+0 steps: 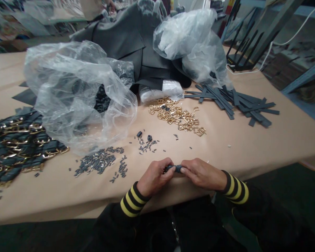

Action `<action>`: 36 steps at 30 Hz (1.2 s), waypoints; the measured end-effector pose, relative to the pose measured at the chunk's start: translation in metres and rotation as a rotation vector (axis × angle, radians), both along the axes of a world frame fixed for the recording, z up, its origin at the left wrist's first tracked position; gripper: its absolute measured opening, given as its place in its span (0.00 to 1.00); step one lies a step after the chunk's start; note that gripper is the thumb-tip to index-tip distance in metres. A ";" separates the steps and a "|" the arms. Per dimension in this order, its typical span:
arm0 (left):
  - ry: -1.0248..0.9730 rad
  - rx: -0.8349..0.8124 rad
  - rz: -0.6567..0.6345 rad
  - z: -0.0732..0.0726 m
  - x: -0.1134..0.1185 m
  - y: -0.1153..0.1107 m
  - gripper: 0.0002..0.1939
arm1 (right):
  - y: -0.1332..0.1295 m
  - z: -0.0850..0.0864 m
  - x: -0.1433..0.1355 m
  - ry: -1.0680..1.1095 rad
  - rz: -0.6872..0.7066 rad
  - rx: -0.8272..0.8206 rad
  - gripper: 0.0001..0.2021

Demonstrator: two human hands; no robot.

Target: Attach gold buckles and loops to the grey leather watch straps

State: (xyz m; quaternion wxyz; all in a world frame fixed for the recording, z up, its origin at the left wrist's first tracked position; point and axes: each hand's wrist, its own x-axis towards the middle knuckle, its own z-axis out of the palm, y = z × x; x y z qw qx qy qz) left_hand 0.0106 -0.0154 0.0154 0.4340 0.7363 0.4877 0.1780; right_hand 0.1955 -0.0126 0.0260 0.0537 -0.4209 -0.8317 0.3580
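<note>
Near the table's front edge, a small dark piece [177, 168] is held between both hands. My left hand [157, 175] pinches its left end, where a bit of gold metal shows. The fingers of my right hand [201, 172] are closed on its right end. Just beyond the hands lie scattered small grey pieces [147, 145] with two dark rolled bits among them. A pile of gold buckles [182, 117] sits farther back, and a larger heap of small grey pieces [97, 161] is to the left.
Dark strips [225, 99] lie at the right. Clear plastic bags [81, 91] and dark sheets [118, 38] stand behind. Finished-looking dark pieces with gold buckles [21, 147] are heaped at the left. A black router [240, 59] with a white cable is at the back right.
</note>
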 end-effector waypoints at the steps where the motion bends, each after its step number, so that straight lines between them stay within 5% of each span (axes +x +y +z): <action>1: -0.010 -0.005 0.019 0.000 0.000 0.000 0.08 | 0.000 0.001 0.000 0.001 0.002 0.004 0.11; 8: -0.110 -0.096 0.069 -0.006 -0.001 0.003 0.12 | 0.002 0.006 -0.001 -0.018 0.031 -0.001 0.11; 13: -0.026 0.020 0.125 -0.006 0.003 0.002 0.10 | -0.001 0.002 -0.003 -0.010 -0.045 0.042 0.10; 22: -0.161 -0.067 0.021 -0.006 0.003 -0.005 0.12 | 0.008 0.007 0.007 0.133 0.032 -0.137 0.14; 31: -0.254 -0.121 0.011 -0.013 0.006 -0.010 0.08 | 0.006 0.013 0.002 -0.001 0.070 -0.078 0.12; 36: -0.300 -0.116 -0.008 -0.015 0.003 -0.014 0.07 | -0.002 0.006 -0.007 0.117 0.022 -0.123 0.13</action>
